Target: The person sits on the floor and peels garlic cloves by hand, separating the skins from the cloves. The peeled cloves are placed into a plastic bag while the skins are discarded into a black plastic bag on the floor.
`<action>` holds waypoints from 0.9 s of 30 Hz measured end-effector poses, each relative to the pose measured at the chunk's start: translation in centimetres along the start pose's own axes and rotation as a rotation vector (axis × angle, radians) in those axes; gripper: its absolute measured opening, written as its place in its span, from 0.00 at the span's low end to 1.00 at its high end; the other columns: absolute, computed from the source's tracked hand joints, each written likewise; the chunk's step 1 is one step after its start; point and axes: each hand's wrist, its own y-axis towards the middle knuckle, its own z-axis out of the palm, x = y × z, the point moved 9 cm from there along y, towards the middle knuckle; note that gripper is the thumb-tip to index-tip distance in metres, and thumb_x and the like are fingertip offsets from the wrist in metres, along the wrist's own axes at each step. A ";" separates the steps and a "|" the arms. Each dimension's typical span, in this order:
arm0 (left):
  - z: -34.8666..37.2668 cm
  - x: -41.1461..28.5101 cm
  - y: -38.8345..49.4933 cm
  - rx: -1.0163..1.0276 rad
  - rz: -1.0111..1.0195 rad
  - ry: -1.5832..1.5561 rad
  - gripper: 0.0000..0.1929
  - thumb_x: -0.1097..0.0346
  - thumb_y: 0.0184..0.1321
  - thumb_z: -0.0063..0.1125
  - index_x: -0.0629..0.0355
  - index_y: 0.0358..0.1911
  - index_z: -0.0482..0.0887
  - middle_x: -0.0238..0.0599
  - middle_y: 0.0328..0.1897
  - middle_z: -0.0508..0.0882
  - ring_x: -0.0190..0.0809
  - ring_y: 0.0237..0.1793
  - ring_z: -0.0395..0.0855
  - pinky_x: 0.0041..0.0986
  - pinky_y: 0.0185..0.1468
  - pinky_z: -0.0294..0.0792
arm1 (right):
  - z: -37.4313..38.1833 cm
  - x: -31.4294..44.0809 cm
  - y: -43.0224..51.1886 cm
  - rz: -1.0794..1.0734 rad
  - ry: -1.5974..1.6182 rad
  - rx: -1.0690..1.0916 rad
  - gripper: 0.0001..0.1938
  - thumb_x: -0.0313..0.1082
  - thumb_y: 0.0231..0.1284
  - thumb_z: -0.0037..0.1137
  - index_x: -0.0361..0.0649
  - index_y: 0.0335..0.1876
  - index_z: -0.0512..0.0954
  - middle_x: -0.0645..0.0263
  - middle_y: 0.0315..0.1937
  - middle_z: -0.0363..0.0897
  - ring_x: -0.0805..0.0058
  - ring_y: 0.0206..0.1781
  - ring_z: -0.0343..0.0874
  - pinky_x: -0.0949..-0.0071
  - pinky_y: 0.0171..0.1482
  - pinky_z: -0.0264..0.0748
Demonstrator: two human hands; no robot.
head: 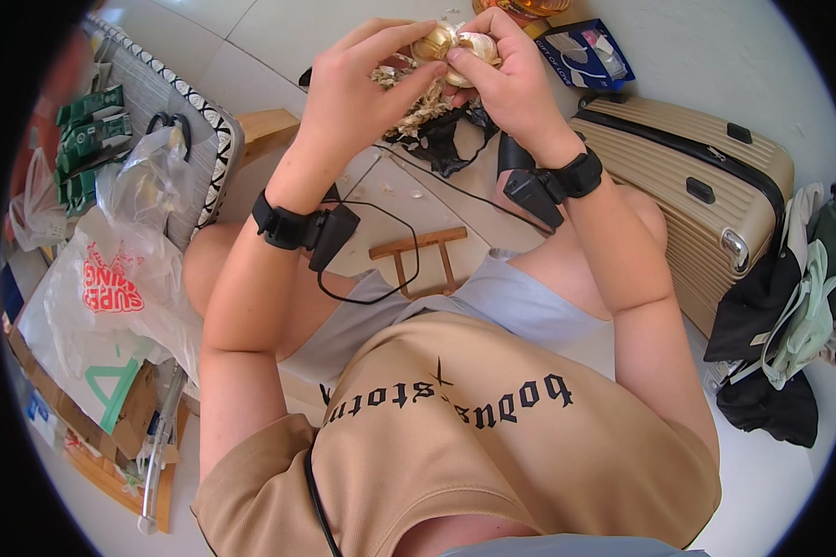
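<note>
Pale, papery garlic is held up between both hands at the top of the head view. My left hand (pixel 369 80) pinches one rounded garlic piece (pixel 432 44) between thumb and fingers. Against it, my right hand (pixel 505 69) grips a second garlic piece (pixel 479 47), thumb pressed on its front. The two pieces touch; whether they are still joined cannot be told. Beneath the hands, a heap of dry garlic skins (pixel 418 104) lies on a black plastic bag (pixel 446 143). Each wrist wears a black strap with a small device.
A ribbed gold suitcase (pixel 676 146) stands at right, with clothes (pixel 801 327) beside it. Behind it are a blue gift box (pixel 585 52) and a bottle (pixel 522 8). At left, scissors (pixel 171 132) and plastic bags (pixel 111 271) lie around a padded seat. Black cables (pixel 453 184) cross below the hands.
</note>
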 end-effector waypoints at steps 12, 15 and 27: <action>0.7 3.7 -1.6 -0.039 -0.282 -0.257 0.14 0.69 0.65 0.71 0.65 0.52 0.91 0.42 0.47 0.95 0.35 0.45 0.94 0.27 0.48 0.85 | 1.0 0.1 0.1 -0.034 0.061 0.051 0.03 0.27 0.76 0.58 0.42 0.46 0.75 0.72 0.31 0.79 0.88 0.29 0.77 0.85 0.28 0.73; 1.5 5.1 -2.1 -0.028 -0.440 -0.585 0.12 0.69 0.70 0.67 0.69 0.52 0.90 0.40 0.46 0.94 0.33 0.46 0.92 0.26 0.51 0.84 | 1.0 0.3 -0.1 -0.035 0.065 0.121 0.05 0.29 0.77 0.56 0.42 0.51 0.74 0.67 0.37 0.83 0.83 0.32 0.85 0.81 0.31 0.81; 3.5 6.1 -2.5 0.067 -0.505 -0.660 0.16 0.63 0.77 0.61 0.68 0.58 0.86 0.38 0.50 0.92 0.32 0.46 0.90 0.24 0.52 0.83 | 0.5 0.6 -0.1 -0.020 0.047 0.046 0.03 0.28 0.75 0.59 0.42 0.44 0.77 0.74 0.28 0.79 0.89 0.25 0.75 0.85 0.27 0.71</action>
